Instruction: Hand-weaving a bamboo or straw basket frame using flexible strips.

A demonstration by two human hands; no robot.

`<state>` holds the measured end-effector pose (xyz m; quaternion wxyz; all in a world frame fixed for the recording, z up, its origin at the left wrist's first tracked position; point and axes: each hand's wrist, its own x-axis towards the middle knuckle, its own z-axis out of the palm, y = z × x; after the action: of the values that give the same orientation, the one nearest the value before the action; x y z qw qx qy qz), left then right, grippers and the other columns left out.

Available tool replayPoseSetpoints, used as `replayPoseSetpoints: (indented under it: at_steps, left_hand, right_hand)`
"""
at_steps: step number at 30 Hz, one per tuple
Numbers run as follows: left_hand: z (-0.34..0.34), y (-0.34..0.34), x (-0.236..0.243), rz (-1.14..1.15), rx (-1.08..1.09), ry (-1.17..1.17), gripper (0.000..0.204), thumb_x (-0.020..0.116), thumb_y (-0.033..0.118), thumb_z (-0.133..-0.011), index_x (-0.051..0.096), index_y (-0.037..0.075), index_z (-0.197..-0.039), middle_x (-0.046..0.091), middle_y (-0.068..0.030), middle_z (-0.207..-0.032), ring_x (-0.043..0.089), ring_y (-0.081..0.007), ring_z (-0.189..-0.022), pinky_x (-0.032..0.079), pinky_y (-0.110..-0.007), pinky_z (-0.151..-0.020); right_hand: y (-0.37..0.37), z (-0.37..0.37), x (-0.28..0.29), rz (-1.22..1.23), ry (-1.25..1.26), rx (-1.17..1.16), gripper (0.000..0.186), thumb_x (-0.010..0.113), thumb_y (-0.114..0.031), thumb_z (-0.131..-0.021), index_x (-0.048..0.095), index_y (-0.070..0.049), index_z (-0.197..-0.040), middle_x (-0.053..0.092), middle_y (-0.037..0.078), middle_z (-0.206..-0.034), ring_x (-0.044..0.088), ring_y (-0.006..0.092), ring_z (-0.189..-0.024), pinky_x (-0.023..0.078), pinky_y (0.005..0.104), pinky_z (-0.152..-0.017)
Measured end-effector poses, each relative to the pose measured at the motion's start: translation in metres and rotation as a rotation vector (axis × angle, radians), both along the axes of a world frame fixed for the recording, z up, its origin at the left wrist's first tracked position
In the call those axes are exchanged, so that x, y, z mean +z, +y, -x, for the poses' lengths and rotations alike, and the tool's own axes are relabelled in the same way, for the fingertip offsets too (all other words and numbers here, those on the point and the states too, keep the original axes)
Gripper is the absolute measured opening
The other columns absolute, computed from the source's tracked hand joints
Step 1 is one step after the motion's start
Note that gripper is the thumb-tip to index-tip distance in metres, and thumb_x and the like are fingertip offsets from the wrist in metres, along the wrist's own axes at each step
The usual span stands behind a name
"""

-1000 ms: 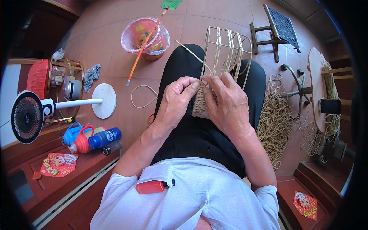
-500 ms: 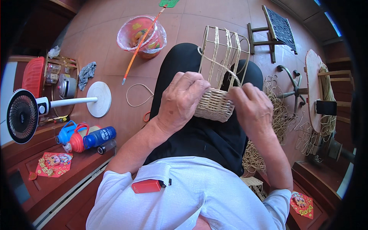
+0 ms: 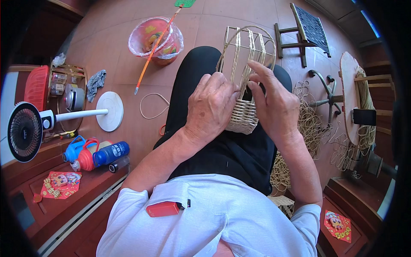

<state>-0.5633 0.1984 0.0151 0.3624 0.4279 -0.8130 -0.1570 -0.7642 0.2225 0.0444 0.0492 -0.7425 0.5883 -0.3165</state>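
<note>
A half-woven straw-coloured basket (image 3: 243, 122) rests on my lap between my black-trousered thighs. Its lower part is tightly woven; above that, a bare frame of rods and twisted cord uprights (image 3: 236, 51) points away from me, with a rounded hoop. My left hand (image 3: 212, 105) is closed at the left side of the weave, fingertips over its upper edge. On the right, my right hand (image 3: 276, 103) reaches among the uprights, index finger and thumb apart, close to a cord. Whether its fingertips touch the weaving cord is hidden.
Loose cord (image 3: 308, 128) lies heaped on the floor to my right, near a wheeled base (image 3: 332, 100). A folding stool (image 3: 306, 34) stands beyond. Ahead left are a lined red bucket (image 3: 160, 51) and a fly swatter (image 3: 156, 47); bottles (image 3: 111, 154) and a fan (image 3: 25, 130) sit left.
My right hand has moved up and slightly left, its fingers spreading from a pinch among the uprights. The cord stretched across the frame no longer shows there. My left hand has shifted slightly right.
</note>
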Motion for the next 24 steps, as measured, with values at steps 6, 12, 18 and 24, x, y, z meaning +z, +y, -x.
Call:
replayPoseSetpoints:
  at_steps: [6, 12, 18, 24]
  left_hand:
    - [-0.003, 0.008, 0.007, -0.057, -0.027, -0.061, 0.01, 0.083, 0.006, -0.1, 0.081, 0.003, -0.109, 0.065, -0.0126, -0.105, 0.064, -0.0341, -0.098, 0.055, -0.047, -0.088]
    - [-0.005, 0.009, 0.007, -0.028, -0.037, -0.083, 0.009, 0.082, 0.004, -0.101, 0.081, 0.002, -0.11, 0.065, -0.0131, -0.105, 0.064, -0.0344, -0.098, 0.055, -0.047, -0.088]
    - [-0.005, 0.012, 0.002, -0.014, -0.008, -0.044, 0.01, 0.083, 0.005, -0.1, 0.081, 0.002, -0.11, 0.065, -0.0123, -0.105, 0.064, -0.034, -0.098, 0.054, -0.047, -0.088]
    - [-0.007, 0.01, 0.001, 0.094, -0.043, -0.057, 0.018, 0.082, 0.005, -0.096, 0.08, 0.006, -0.113, 0.069, -0.0097, -0.112, 0.068, -0.0299, -0.104, 0.058, -0.047, -0.093]
  right_hand:
    - [-0.006, -0.02, 0.008, -0.377, -0.087, -0.003, 0.08, 0.068, -0.005, -0.112, 0.035, -0.017, -0.184, 0.081, 0.031, -0.123, 0.08, 0.052, -0.106, 0.064, 0.057, -0.09]
    - [-0.013, -0.02, 0.008, -0.404, -0.201, 0.036, 0.086, 0.065, -0.001, -0.111, 0.027, -0.013, -0.187, 0.073, 0.029, -0.096, 0.074, 0.0545, -0.092, 0.057, 0.0615, -0.087]
    - [0.009, -0.023, -0.007, -0.156, -0.199, 0.003, 0.082, 0.068, 0.004, -0.109, 0.035, -0.01, -0.183, 0.074, 0.019, -0.095, 0.074, 0.0336, -0.077, 0.059, 0.0466, -0.072]
    - [0.035, -0.005, -0.013, -0.493, -1.294, -0.025, 0.038, 0.071, 0.001, -0.111, 0.06, -0.004, -0.147, 0.071, 0.003, -0.102, 0.055, 0.0026, -0.064, 0.041, 0.019, -0.053]
